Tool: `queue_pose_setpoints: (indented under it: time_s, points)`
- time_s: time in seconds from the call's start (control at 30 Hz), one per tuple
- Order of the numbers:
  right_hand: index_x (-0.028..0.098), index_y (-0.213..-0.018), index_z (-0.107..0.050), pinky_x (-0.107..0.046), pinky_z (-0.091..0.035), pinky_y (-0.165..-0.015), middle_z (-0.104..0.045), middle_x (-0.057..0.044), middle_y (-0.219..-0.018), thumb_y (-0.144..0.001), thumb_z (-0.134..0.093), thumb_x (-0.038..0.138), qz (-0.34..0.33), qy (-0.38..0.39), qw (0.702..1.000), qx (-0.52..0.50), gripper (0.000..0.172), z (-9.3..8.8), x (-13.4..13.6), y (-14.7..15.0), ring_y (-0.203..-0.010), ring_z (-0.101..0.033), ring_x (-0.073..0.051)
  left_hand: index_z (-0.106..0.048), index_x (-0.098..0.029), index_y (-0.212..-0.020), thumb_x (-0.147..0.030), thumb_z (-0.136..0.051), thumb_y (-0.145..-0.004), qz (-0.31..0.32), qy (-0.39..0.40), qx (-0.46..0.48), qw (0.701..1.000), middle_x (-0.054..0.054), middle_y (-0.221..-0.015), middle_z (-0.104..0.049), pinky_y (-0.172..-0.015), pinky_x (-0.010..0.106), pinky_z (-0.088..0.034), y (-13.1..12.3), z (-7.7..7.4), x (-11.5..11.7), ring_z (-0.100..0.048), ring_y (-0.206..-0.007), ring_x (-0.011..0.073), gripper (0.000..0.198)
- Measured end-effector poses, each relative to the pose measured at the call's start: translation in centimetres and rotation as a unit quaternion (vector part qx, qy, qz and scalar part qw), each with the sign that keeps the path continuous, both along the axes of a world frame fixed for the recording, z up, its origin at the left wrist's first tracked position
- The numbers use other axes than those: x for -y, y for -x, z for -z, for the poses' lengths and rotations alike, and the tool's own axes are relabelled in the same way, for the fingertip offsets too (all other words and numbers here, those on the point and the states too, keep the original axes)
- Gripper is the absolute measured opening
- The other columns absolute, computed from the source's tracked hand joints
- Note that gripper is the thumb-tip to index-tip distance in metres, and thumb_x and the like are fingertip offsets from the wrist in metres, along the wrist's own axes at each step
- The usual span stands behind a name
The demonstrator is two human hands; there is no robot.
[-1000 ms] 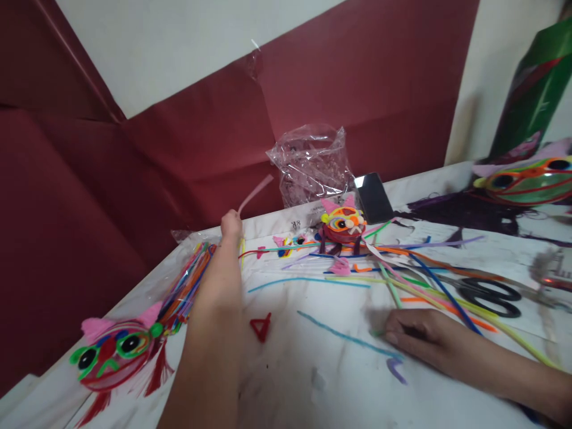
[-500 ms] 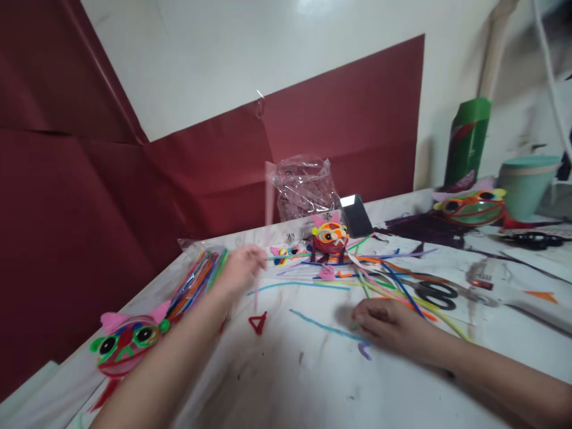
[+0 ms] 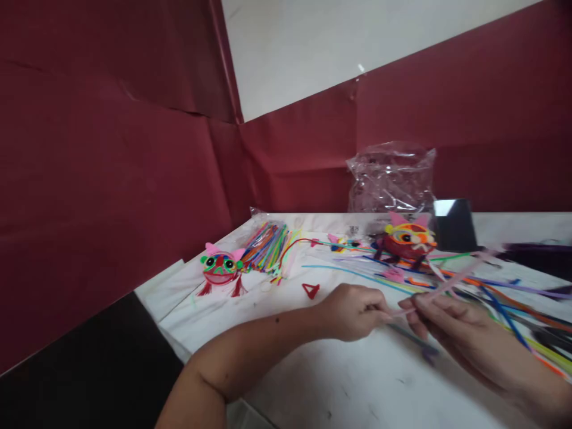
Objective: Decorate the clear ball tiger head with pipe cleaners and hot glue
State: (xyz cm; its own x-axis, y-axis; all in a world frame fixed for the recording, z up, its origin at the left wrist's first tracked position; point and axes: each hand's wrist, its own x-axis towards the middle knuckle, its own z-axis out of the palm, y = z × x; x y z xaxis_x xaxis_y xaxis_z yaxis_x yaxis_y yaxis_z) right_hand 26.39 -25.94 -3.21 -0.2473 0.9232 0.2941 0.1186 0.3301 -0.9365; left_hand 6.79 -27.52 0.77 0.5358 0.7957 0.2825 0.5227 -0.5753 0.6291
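Note:
A pale pink pipe cleaner (image 3: 456, 279) runs between my two hands above the table. My left hand (image 3: 355, 311) is closed on one end of it. The fingers of my right hand (image 3: 460, 330) pinch it further along, and its free end slants up to the right, blurred. Below lies a blue pipe cleaner (image 3: 413, 338), partly hidden by my hands, with a small purple curl (image 3: 428, 356) beside it. A red bent triangle (image 3: 310, 291) lies left of my hands.
A pink-eared animal figure (image 3: 220, 266) and a bundle of pipe cleaners (image 3: 268, 245) are at the left. Behind my hands sit a red-and-orange figure (image 3: 409, 241), a clear plastic bag (image 3: 393, 179) and a phone (image 3: 456, 225). Loose pipe cleaners and black-handled scissors (image 3: 556, 336) lie right.
My left hand has moved right from near the bundle, bringing the pink pipe cleaner to my right hand, which now pinches it too. The view has turned left.

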Motion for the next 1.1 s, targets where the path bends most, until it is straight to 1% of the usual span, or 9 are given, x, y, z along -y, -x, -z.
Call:
queue_pose_setpoints:
  time_s: [0.17, 0.27, 0.37, 0.47, 0.6, 0.73, 0.87, 1.0, 1.1]
  points:
    - [0.02, -0.045, -0.06, -0.026, -0.047, -0.055, -0.056, -0.005, -0.056, -0.057, -0.068, 0.071, -0.003, 0.059, 0.994, -0.096, 0.053, -2.9, -0.7, 0.8, -0.06, -0.052, -0.017, -0.055, -0.016, -0.064, -0.019, -0.058, -0.076, -0.069, 0.087, 0.061, 0.992, -0.004, -0.06, -0.054, -0.054, 0.019, -0.035, 2.9, -0.7, -0.6, -0.045, -0.054, 0.0074, 0.013]
    - [0.022, -0.05, -0.065, -0.025, -0.047, -0.054, -0.056, -0.005, -0.056, -0.052, -0.074, 0.066, 0.025, 0.069, 0.988, -0.136, 0.045, -2.7, -2.0, 0.0, -0.061, -0.052, -0.018, -0.055, -0.016, -0.067, -0.024, -0.055, -0.077, -0.128, 0.177, 0.133, 0.967, -0.004, -0.059, -0.054, -0.046, 0.02, -0.029, 3.2, -0.2, -1.4, -0.038, -0.045, 0.0061, 0.013]
    - [0.027, -0.057, -0.069, -0.027, -0.046, -0.051, -0.057, -0.003, -0.056, -0.053, -0.073, 0.067, 0.055, 0.076, 0.983, -0.159, 0.041, -1.7, -3.7, -1.1, -0.059, -0.05, -0.018, -0.055, -0.016, -0.068, -0.028, -0.056, -0.076, -0.149, 0.21, 0.174, 0.95, -0.004, -0.057, -0.053, -0.044, 0.021, -0.026, 3.1, 1.2, -2.7, -0.035, -0.043, 0.0058, 0.014]
    - [0.025, -0.058, -0.069, -0.026, -0.044, -0.049, -0.058, -0.002, -0.058, -0.054, -0.074, 0.066, 0.05, 0.091, 0.98, -0.167, 0.042, -0.8, -4.8, -1.7, -0.056, -0.049, -0.015, -0.057, -0.016, -0.066, -0.029, -0.057, -0.073, -0.154, 0.177, 0.168, 0.958, -0.004, -0.056, -0.053, -0.046, 0.021, -0.026, 3.4, 3.1, -4.0, -0.037, -0.045, 0.0063, 0.015]
    - [0.02, -0.067, -0.068, -0.023, -0.043, -0.049, -0.059, 0.0, -0.059, -0.049, -0.082, 0.059, 0.033, 0.146, 0.964, -0.221, 0.045, 0.0, -5.7, -1.9, -0.054, -0.05, -0.012, -0.058, -0.016, -0.064, -0.03, -0.059, -0.068, -0.237, 0.167, 0.192, 0.938, -0.004, -0.054, -0.053, -0.049, 0.021, -0.029, 4.3, 4.9, -5.6, -0.038, -0.047, 0.0068, 0.014]
    - [0.016, -0.064, -0.064, -0.021, -0.039, -0.047, -0.057, 0.001, -0.056, -0.052, -0.082, 0.057, 0.04, 0.13, 0.962, -0.238, 0.046, -0.1, -6.1, -2.1, -0.05, -0.047, -0.009, -0.056, -0.016, -0.06, -0.03, -0.061, -0.063, -0.223, 0.166, 0.166, 0.946, -0.005, -0.051, -0.049, -0.05, 0.021, -0.03, 4.6, 4.4, -5.9, -0.039, -0.049, 0.0079, 0.015]
    - [0.017, -0.067, -0.062, -0.022, -0.04, -0.048, -0.057, 0.002, -0.056, -0.064, -0.076, 0.053, 0.038, 0.082, 0.966, -0.241, 0.039, -1.2, -6.5, -3.3, -0.049, -0.048, -0.009, -0.059, -0.016, -0.061, -0.032, -0.058, -0.064, -0.212, 0.074, 0.129, 0.966, -0.002, -0.058, -0.056, -0.056, 0.022, -0.037, 5.1, 2.8, -5.3, -0.049, -0.058, 0.0113, 0.016]
    - [0.019, -0.074, -0.061, -0.024, -0.041, -0.046, -0.057, 0.002, -0.06, -0.066, -0.071, 0.051, 0.105, 0.017, 0.964, -0.244, 0.035, -2.3, -7.9, -6.1, -0.048, -0.048, -0.01, -0.059, -0.018, -0.073, -0.027, -0.05, -0.067, -0.365, -0.023, 0.181, 0.913, -0.001, -0.062, -0.059, -0.056, 0.023, -0.041, 8.3, 2.3, -6.9, -0.052, -0.057, 0.0134, 0.014]
    - [0.02, -0.076, -0.059, -0.026, -0.043, -0.048, -0.055, 0.002, -0.059, -0.068, -0.065, 0.054, 0.175, -0.024, 0.969, -0.173, 0.035, -2.5, -9.1, -8.7, -0.048, -0.048, -0.01, -0.058, -0.018, -0.08, -0.029, -0.043, -0.073, -0.469, -0.072, 0.11, 0.874, 0.001, -0.062, -0.059, -0.056, 0.027, -0.043, 11.4, 2.9, -9.1, -0.054, -0.058, 0.0166, 0.02]
